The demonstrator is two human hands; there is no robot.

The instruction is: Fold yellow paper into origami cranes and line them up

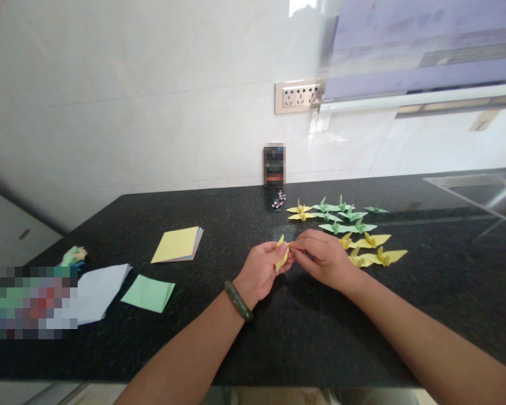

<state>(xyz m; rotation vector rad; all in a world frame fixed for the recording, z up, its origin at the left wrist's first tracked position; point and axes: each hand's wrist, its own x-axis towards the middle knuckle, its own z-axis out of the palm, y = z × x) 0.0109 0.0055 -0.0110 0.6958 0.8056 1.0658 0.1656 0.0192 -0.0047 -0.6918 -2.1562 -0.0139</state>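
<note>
Between my hands, above the black countertop, is a folded yellow paper crane [281, 260]. My left hand [265, 266] is closed around it, thumb on top, with a dark green bangle [238, 301] on the wrist. The fingers of my right hand [324, 256] pinch its right-hand end; the pinched part is mostly hidden. Behind and right of my right hand sit several finished cranes: yellow cranes [382, 256] close beside it, green cranes [352, 214] farther back, and two more yellow ones at the back left of the group.
On the black countertop [202, 315], left of my hands, lie a stack of coloured paper squares [175, 244], a creased green sheet [149, 293] and white sheets [99, 292]. A phone-like device [274, 166] leans on the wall, a beaded strap [279, 200] before it. A sink [489, 185] is at right.
</note>
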